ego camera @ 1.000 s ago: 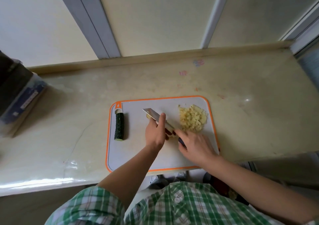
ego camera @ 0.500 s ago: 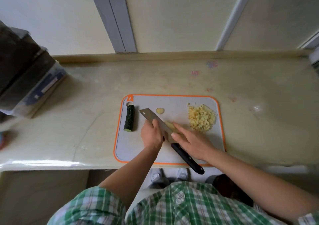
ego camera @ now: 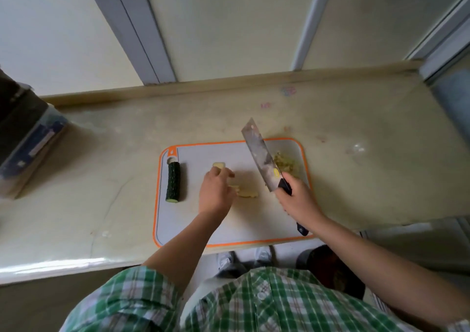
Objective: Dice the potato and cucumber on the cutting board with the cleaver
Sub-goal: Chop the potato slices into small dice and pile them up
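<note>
Right hand [ego camera: 298, 200] fingers [ego camera: 295, 184] have lifted off the cutting board [ego camera: 236, 226] and now wrap the cleaver [ego camera: 259, 158] handle, with the blade raised and tilted. Left hand [ego camera: 215, 194] fingers [ego camera: 220, 175] touch a small potato piece [ego camera: 218, 164]; a pinch cannot be confirmed. Potato slices [ego camera: 248, 193] lie just beside that hand. The cucumber [ego camera: 173, 181] lies near the board's left edge.

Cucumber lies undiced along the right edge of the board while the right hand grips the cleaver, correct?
No. The head view shows the cucumber lying undiced along the left edge of the board, not the right; the diced potato pile is on the right. The right hand does grip the cleaver.
</note>
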`<action>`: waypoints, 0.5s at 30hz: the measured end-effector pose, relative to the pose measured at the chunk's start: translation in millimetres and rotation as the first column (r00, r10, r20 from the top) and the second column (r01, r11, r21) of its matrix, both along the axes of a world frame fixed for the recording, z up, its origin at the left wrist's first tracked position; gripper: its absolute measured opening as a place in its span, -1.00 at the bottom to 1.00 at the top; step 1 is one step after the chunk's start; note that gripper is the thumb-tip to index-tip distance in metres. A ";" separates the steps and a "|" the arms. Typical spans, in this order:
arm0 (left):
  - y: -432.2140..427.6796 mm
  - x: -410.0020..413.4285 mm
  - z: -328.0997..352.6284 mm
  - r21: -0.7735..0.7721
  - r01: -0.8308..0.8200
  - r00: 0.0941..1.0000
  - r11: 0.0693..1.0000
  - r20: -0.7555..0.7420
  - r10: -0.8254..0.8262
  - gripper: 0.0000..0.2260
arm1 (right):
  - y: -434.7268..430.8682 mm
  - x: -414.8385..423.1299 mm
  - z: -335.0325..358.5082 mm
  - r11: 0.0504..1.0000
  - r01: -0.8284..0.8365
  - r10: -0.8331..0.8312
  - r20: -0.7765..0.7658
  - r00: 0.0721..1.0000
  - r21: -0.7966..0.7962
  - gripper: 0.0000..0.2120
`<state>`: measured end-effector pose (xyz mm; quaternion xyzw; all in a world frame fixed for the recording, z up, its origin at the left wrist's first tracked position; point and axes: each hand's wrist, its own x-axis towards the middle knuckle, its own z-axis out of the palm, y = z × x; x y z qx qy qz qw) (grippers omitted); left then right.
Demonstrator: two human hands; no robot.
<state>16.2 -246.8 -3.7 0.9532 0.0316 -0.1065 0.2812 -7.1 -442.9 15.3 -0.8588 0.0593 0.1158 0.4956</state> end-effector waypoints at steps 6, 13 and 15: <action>5.0 14.5 -16.2 0.314 0.314 0.949 0.896 -0.114 -0.292 -0.74 | -15.2 -8.3 -0.1 0.999 0.022 -0.020 -0.096 0.995 0.023 -0.90; 1.1 26.9 -19.5 0.275 0.300 0.951 0.913 -0.019 -0.307 -0.71 | -15.2 -11.0 -9.5 0.998 0.059 -0.057 -0.092 0.994 0.016 -0.92; -5.6 31.0 -18.1 0.219 0.370 0.923 0.903 0.024 -0.384 -0.75 | -15.8 -10.4 -10.8 0.998 0.060 -0.058 -0.093 0.994 0.013 -0.91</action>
